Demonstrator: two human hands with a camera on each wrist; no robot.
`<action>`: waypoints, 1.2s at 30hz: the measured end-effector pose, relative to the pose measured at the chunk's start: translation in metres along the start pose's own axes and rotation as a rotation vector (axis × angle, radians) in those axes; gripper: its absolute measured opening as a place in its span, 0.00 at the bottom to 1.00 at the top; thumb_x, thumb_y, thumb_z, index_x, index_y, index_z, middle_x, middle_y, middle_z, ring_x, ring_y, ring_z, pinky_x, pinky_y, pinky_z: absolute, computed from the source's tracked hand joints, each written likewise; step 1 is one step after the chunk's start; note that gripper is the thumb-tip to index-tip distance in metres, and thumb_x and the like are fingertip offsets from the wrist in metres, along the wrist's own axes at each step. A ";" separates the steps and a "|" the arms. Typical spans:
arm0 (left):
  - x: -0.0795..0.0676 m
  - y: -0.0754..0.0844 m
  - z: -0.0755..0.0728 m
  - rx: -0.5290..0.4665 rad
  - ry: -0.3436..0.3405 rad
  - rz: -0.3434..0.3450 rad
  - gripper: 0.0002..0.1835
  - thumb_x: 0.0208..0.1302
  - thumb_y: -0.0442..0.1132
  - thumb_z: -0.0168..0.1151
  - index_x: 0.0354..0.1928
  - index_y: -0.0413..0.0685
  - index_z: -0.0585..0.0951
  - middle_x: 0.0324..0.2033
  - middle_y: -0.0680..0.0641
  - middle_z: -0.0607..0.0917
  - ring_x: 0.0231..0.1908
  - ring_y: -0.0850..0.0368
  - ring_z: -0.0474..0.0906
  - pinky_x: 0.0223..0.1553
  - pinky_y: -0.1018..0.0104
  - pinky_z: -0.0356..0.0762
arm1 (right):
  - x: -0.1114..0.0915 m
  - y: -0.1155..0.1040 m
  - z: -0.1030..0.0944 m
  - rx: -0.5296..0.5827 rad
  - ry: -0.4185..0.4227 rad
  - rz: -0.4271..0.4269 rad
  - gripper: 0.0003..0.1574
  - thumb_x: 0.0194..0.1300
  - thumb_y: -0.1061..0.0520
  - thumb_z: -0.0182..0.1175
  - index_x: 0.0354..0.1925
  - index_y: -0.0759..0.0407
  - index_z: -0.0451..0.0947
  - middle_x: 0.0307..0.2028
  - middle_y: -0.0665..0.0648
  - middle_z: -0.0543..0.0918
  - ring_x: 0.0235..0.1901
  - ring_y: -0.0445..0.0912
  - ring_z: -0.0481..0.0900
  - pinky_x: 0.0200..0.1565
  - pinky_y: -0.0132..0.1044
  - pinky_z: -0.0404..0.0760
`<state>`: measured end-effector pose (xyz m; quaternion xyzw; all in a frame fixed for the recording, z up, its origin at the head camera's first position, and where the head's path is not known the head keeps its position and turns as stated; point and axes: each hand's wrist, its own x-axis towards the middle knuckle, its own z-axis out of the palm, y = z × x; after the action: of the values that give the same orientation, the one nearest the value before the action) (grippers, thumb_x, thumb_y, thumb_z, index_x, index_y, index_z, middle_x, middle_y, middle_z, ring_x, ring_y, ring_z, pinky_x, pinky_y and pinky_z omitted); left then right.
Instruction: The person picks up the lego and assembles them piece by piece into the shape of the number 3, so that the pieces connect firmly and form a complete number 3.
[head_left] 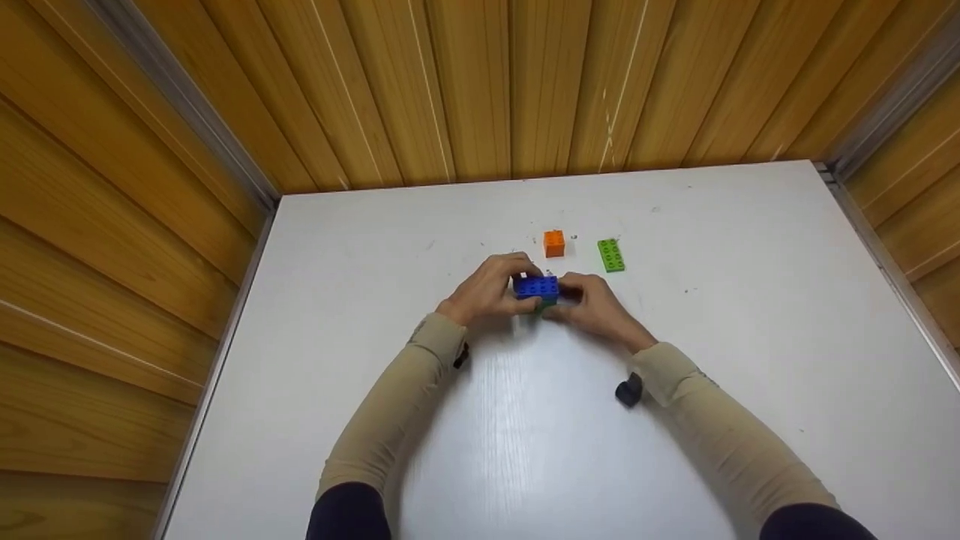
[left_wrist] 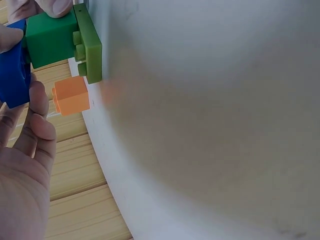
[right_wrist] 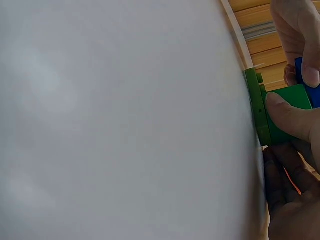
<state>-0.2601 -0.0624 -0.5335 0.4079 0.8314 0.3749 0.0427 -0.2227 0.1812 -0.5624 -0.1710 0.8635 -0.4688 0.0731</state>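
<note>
Both hands meet at a small stack of toy building bricks. Its top is a blue brick [head_left: 537, 286], pinched between the thumb and fingers of my left hand [head_left: 491, 289]. Below the blue one is a green brick [left_wrist: 51, 40]. My right hand [head_left: 596, 304] grips this brick, its thumb [right_wrist: 287, 115] flat against the near side. A flat olive-green brick [left_wrist: 93, 50] shows at the stack's bottom, close over the table, with several studs sticking out past the green brick to the left. From the head view, the blue brick and the fingers hide most of the lower stack.
An orange brick [head_left: 554, 243] stands on the white table [head_left: 360, 262] just beyond the stack. Right of it lies a flat lime-green brick [head_left: 611, 255], studs up. Wood-plank walls [head_left: 465, 90] rise behind the table and along both sides.
</note>
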 end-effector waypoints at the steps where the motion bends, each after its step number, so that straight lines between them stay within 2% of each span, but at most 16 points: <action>1: 0.001 0.000 0.000 -0.003 0.001 0.002 0.20 0.64 0.49 0.75 0.53 0.46 0.88 0.48 0.48 0.89 0.49 0.56 0.83 0.57 0.64 0.84 | 0.000 0.000 0.000 0.002 0.003 -0.002 0.16 0.60 0.51 0.81 0.47 0.51 0.91 0.39 0.52 0.87 0.42 0.49 0.79 0.56 0.44 0.75; 8: 0.001 -0.002 0.002 -0.027 0.016 0.009 0.19 0.62 0.46 0.77 0.52 0.45 0.88 0.46 0.48 0.89 0.47 0.57 0.83 0.55 0.65 0.84 | 0.000 0.001 0.000 0.005 -0.003 0.012 0.16 0.60 0.49 0.81 0.45 0.50 0.91 0.38 0.51 0.87 0.43 0.48 0.79 0.55 0.42 0.74; 16: -0.001 -0.005 0.001 -0.030 0.007 0.025 0.19 0.62 0.44 0.77 0.51 0.43 0.87 0.46 0.46 0.89 0.46 0.56 0.83 0.53 0.65 0.84 | 0.000 -0.001 0.000 0.001 -0.012 -0.019 0.20 0.60 0.54 0.81 0.51 0.52 0.91 0.42 0.53 0.89 0.47 0.48 0.81 0.63 0.47 0.76; 20: 0.000 -0.005 0.000 -0.027 0.000 0.024 0.18 0.63 0.45 0.77 0.51 0.44 0.88 0.46 0.47 0.89 0.46 0.57 0.83 0.53 0.65 0.84 | -0.001 -0.001 -0.001 -0.005 -0.013 -0.018 0.21 0.60 0.53 0.81 0.52 0.51 0.91 0.42 0.53 0.88 0.47 0.48 0.81 0.64 0.48 0.76; 36: 0.004 0.003 -0.006 -0.001 -0.062 -0.041 0.19 0.63 0.44 0.78 0.52 0.44 0.89 0.46 0.47 0.89 0.46 0.56 0.82 0.53 0.64 0.84 | 0.000 0.000 0.001 -0.016 -0.006 -0.041 0.19 0.61 0.55 0.81 0.50 0.55 0.91 0.40 0.55 0.87 0.43 0.49 0.79 0.57 0.46 0.75</action>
<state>-0.2631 -0.0625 -0.5264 0.4022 0.8376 0.3616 0.0764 -0.2225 0.1801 -0.5628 -0.1904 0.8634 -0.4628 0.0648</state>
